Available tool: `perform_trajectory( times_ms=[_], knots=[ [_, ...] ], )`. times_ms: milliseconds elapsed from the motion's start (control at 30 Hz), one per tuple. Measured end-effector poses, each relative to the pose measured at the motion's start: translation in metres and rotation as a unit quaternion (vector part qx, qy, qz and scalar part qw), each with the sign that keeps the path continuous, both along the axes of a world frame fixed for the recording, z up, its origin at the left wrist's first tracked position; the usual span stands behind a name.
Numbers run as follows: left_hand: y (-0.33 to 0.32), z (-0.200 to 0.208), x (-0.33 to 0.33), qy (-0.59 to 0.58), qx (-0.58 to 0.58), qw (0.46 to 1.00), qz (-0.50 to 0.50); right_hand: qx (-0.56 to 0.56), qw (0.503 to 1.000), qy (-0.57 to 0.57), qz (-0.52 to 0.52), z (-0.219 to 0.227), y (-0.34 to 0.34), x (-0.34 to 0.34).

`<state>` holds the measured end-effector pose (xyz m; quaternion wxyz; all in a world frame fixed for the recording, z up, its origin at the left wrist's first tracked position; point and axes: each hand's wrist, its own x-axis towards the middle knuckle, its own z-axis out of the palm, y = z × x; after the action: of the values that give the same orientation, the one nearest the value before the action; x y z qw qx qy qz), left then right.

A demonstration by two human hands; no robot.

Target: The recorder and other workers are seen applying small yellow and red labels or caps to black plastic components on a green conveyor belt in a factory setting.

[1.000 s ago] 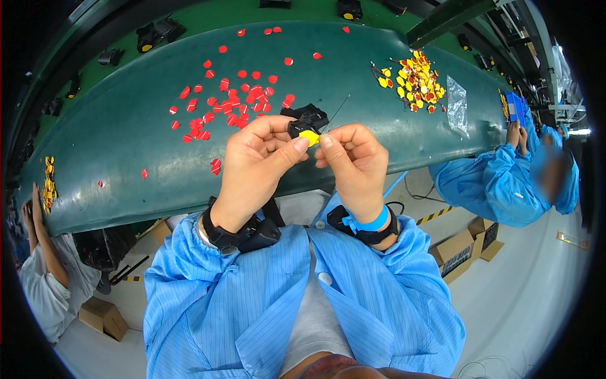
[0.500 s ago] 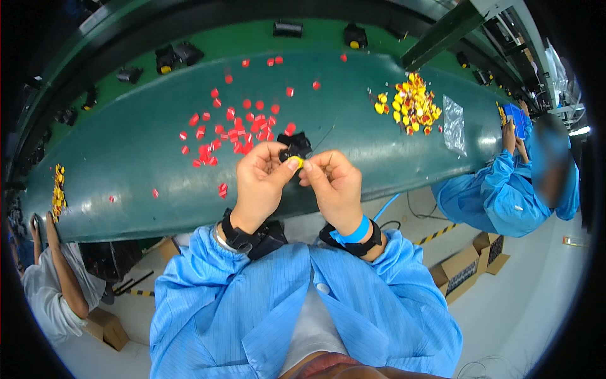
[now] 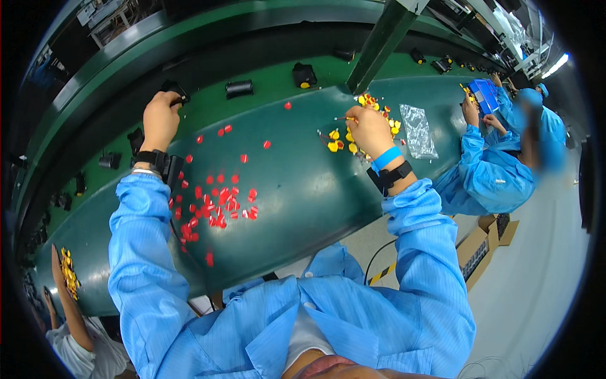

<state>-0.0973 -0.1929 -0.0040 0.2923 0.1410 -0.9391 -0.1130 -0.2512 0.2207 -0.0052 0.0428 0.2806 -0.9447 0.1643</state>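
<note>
My left hand (image 3: 161,121) reaches far left over the green belt. Its fingers are closed on a small black part (image 3: 175,90), partly covered by the fingertips. On the right, my right hand (image 3: 374,134) is at a pile of small yellow parts (image 3: 392,124) with red and dark bits. Thumb and finger pinch a thin small part (image 3: 346,118) with a reddish, pale-tipped end, whose rest is hidden by the fingers. Between my arms, many small red pieces (image 3: 221,199) lie scattered on the dark green work surface (image 3: 297,170).
Black parts, one with a yellow piece (image 3: 304,74), sit along the green belt (image 3: 271,79). A green post (image 3: 382,44) rises beyond my right hand. A clear plastic bag (image 3: 418,132) lies beside the yellow pile. Co-workers sit at both sides, one near a blue bin (image 3: 485,96).
My hands were together in front of me on a black part with a yellow piece. The left has moved away to the belt, the right over to the yellow pile.
</note>
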Motion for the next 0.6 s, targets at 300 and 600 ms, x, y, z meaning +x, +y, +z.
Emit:
perform_trajectory(
  times_ms=[300,600],
  knots=[
    [-0.017,-0.025,-0.056,-0.079,-0.031,0.996,0.031,0.109,0.994,0.017,-0.015,-0.022,0.008,-0.072],
    [0.043,0.039,0.038,-0.083,0.215,0.97,-0.071,0.144,0.99,-0.009,0.004,-0.002,0.002,-0.07]
  ],
)
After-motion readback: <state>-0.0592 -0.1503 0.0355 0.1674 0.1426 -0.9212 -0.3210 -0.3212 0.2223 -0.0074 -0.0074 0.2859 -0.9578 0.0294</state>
